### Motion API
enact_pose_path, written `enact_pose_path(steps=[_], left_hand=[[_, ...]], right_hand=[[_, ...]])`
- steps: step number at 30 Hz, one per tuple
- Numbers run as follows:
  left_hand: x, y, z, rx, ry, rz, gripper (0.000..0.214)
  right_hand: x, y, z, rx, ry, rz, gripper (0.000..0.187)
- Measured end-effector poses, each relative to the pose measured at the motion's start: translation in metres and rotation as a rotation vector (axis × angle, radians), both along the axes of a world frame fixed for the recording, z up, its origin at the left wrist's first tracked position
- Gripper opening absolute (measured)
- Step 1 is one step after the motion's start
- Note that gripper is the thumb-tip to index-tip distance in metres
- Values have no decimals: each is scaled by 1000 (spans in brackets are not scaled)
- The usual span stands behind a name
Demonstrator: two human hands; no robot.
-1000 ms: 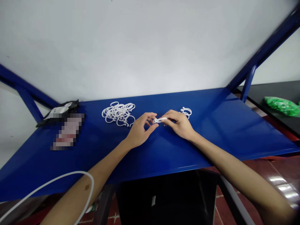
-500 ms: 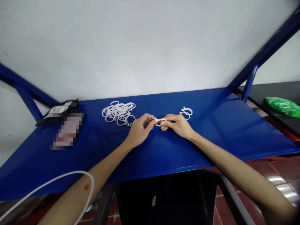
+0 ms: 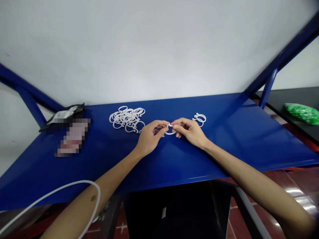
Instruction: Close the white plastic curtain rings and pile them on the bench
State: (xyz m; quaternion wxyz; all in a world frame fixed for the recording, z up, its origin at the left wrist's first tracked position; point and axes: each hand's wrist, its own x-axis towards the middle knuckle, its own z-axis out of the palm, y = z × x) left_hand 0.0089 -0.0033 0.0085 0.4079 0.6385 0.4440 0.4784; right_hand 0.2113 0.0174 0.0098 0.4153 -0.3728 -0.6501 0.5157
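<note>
A white plastic ring (image 3: pixel 170 133) with small knobbed ends is held between my two hands, above the middle of the blue table (image 3: pixel 159 166). My left hand (image 3: pixel 152 134) pinches one end of it between thumb and fingertips. On the other end, the thumb and fingers of my right hand (image 3: pixel 187 130) are closed. The ends meet or nearly meet at the top; whether they are joined I cannot tell. Left of my hands lies a heap of similar white rings (image 3: pixel 127 118). Just beyond my right hand a few more rings (image 3: pixel 200 119) lie together.
At the table's left are a black plastic package (image 3: pixel 64 116) with a white label and a blurred-out flat item (image 3: pixel 73 137). A white cable (image 3: pixel 62 187) loops over my left forearm. A green bag (image 3: pixel 301 113) rests on a dark surface at right.
The ring has turned in my fingers, so its knobbed ends are now at the top and its curve hangs below. My right hand has shifted its grip to one end.
</note>
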Motion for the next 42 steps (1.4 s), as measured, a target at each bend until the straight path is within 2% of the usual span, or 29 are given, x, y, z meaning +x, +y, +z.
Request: enact_pose_path(steps=[6,10,14,19,22,24,26,28,31,34,36,39,42], left_hand=[[1,-2,1,-25,-57,57,16],[1,-4,-1,16,-3,75,9],[1,-8,-1,160,117,87,3],[5,-14,-2,417,248,103,6],[3,-12,-1,513,328,81,5],[-4,-6,3,570,472,40,6],[-16,1,11,606,707,36,12],[-30,8,20,571,968,112,17],[-46,12,28,421,1261,259,26],[-50,11,25,327,1432,260,28],[-50,11,19,340,1470,224,24],[-50,13,6,446,1419,221,24],[-52,17,-4,525,1333,217,26]], right_hand=[[-2,-8,3,148,-127,2,29],[-2,-10,1,224,-185,2,26],[0,-12,2,314,-239,2,24],[5,-11,0,635,-316,51,21],[6,-8,-3,715,-378,69,22],[6,-6,-1,716,-434,62,22],[9,-1,5,708,-493,-15,20],[18,5,12,717,-562,-192,20],[39,18,20,708,-686,-530,22],[62,29,22,608,-869,-726,20],[71,34,21,500,-1012,-734,20],[74,35,17,370,-1150,-621,22],[71,33,15,376,-1161,-578,26]])
